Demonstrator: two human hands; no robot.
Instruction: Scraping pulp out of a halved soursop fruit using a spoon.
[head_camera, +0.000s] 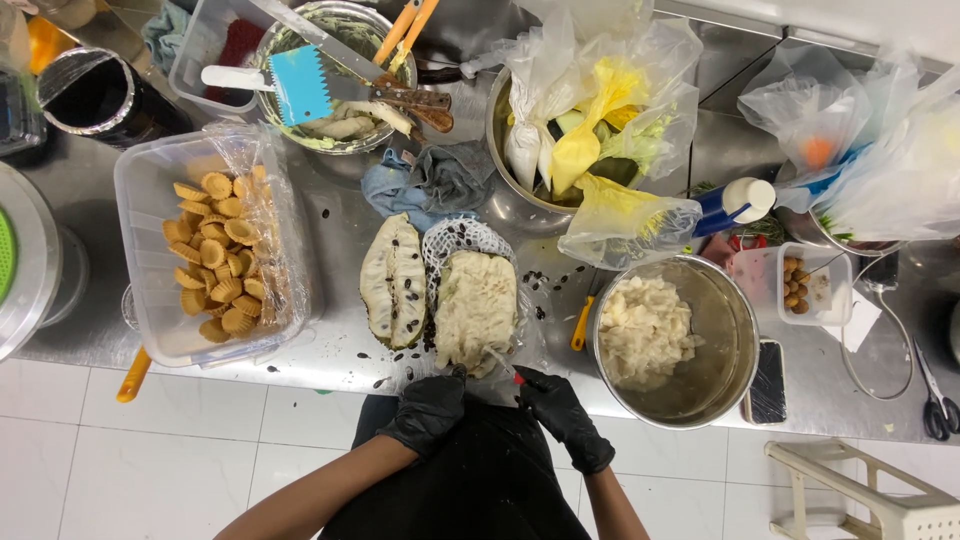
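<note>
Fruit pulp (475, 310) just above both grips

Head camera, straight down, close overhead

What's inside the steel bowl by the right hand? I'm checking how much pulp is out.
The steel bowl holds a heap of pale pulp on its left side; the right side is bare metal. Anything beneath the heap is covered.

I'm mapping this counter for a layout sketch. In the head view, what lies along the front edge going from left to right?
Clear plastic tub of small yellow pastry cups → halved green-skinned fruit → pale fruit pulp mass, with the gloved left hand and right hand at its near edge → steel bowl of pulp → scissors.
</note>
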